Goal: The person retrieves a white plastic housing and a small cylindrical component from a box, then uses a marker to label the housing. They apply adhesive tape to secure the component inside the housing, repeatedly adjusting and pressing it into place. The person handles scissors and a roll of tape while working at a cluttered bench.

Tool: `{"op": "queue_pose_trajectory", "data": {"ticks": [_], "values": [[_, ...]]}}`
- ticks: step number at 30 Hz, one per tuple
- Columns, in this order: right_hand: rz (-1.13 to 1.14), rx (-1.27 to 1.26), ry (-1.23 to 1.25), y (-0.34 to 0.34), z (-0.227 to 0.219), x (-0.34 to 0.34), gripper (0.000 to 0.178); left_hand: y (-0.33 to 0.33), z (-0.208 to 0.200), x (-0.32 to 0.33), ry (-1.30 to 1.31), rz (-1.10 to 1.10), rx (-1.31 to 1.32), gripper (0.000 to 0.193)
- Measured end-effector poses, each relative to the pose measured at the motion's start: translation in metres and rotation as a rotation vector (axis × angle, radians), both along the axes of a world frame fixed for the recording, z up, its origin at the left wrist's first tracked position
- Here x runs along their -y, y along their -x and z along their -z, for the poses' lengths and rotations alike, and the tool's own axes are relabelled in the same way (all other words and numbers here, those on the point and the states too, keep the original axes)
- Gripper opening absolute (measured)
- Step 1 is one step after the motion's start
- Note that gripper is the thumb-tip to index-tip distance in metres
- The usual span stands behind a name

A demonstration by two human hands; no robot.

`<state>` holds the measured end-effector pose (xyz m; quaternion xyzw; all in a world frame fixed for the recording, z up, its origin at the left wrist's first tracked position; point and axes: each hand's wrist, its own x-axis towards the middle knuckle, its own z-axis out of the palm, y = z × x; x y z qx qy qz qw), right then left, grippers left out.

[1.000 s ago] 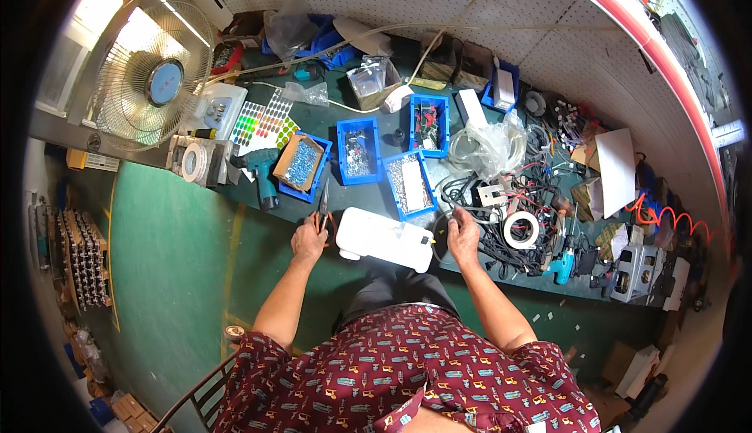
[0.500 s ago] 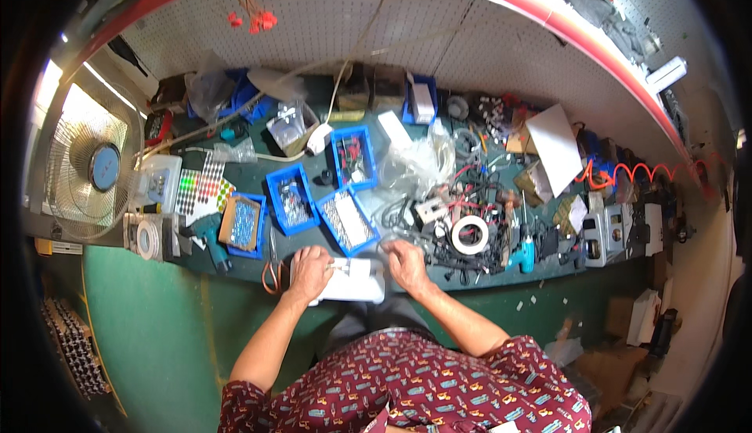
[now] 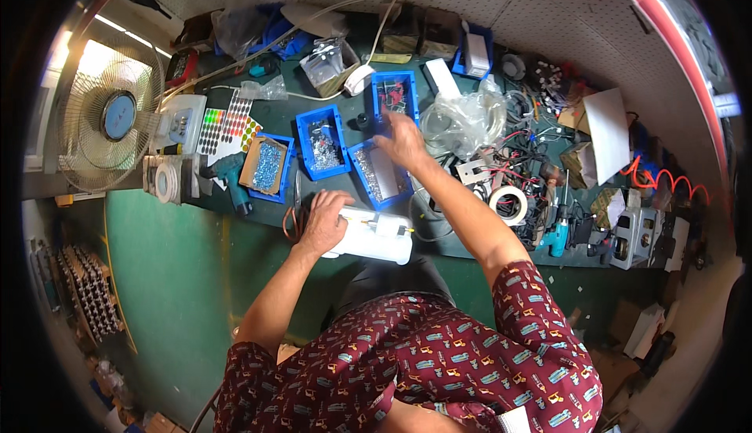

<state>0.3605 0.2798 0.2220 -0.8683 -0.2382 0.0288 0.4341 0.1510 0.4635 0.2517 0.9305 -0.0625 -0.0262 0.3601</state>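
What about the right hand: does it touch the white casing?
No, the right hand is over the blue bins, apart from the white casing.

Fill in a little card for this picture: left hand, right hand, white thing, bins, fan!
Left hand: on the white casing
Right hand: above the blue bins; can't tell whether it's holding anything
White casing: at the near edge of the green bench
Blue bins: hold small parts, some red
Fan: far left
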Motion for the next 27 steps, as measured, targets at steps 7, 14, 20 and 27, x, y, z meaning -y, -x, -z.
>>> {"op": "queue_pose_trajectory", "data": {"ticks": [7, 14, 20, 27], "values": [[-0.061, -0.038, 0.319, -0.026, 0.012, -0.047, 0.062, 0.040, -0.020, 0.014, -0.148, -0.120, 0.071, 0.057], [-0.048, -0.013, 0.360, -0.027, 0.034, -0.061, 0.043, 0.054, -0.003, 0.020, -0.268, -0.052, -0.060, 0.065], [0.024, 0.044, 0.249, -0.022, 0.026, -0.056, 0.043, 0.052, -0.001, 0.021, -0.208, -0.131, 0.042, 0.070], [0.091, -0.148, -0.143, 0.057, -0.002, 0.010, 0.026, 0.039, -0.001, 0.021, -0.283, 0.021, -0.015, 0.067]]}}
